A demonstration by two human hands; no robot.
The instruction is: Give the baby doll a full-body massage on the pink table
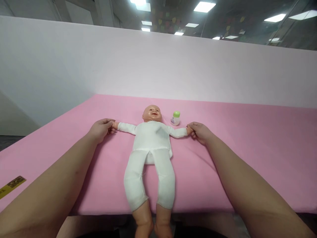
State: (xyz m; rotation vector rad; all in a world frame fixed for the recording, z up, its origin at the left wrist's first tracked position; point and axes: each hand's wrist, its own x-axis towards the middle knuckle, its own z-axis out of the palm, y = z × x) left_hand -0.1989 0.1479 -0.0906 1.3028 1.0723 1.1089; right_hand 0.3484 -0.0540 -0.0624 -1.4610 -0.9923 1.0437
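Note:
A baby doll (152, 138) with a white cloth body lies face up on the pink table, its head away from me and its feet past the near edge. Both its arms are stretched out sideways. My left hand (100, 129) pinches the doll's hand on the left side between thumb and fingers. On the other side, my right hand (200, 132) grips the doll's other hand the same way. Just beyond the doll's right-hand arm stands a small white jar (175, 119) with a green lid, upright and touched by neither hand.
The pink tabletop (247, 138) spreads widely to both sides. A white partition (173, 66) rises along its back edge. At the far left a yellow label with a black code (12, 185) is stuck on the table. Ceiling lights show above the partition.

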